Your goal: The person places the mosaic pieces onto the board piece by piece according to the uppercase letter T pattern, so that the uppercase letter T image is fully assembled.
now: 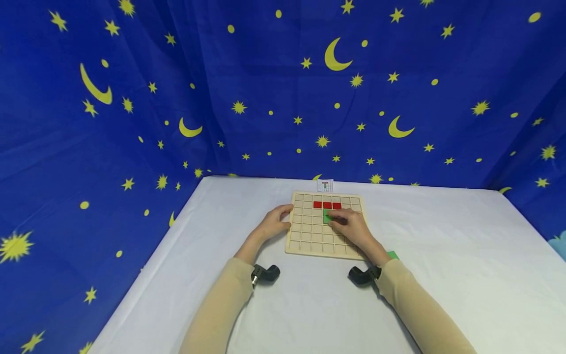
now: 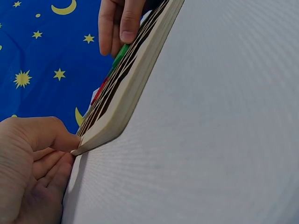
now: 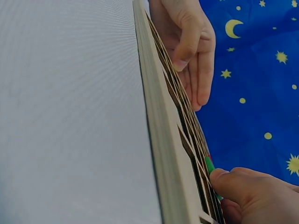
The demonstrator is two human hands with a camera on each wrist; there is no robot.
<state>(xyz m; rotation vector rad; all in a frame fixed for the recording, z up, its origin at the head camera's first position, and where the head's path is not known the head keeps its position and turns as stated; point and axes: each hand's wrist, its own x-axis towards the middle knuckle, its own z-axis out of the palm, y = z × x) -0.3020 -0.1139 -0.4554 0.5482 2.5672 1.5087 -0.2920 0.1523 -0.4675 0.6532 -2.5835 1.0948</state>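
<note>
A square wooden grid board [image 1: 305, 248] lies on the white table. Three red tiles [image 1: 327, 205] form a row near its far side. Below the middle red one is a green piece [image 1: 326, 217], partly covered by the right hand [image 1: 352, 227]. That hand's thumb and fingers pinch the green piece at the board's surface; its thumb [image 3: 224, 179] touches the green in the right wrist view. My left hand [image 1: 272, 223] rests against the board's left edge, thumb and fingertips touching the wood. Another green piece [image 1: 392, 255] shows partly behind the right wrist.
A small printed card [image 1: 325, 185] with a red and green pattern lies beyond the board's far edge. Black wrist-worn devices [image 1: 267, 273] sit on both arms. A blue cloth [image 1: 283, 88] with yellow moons and stars hangs behind the table.
</note>
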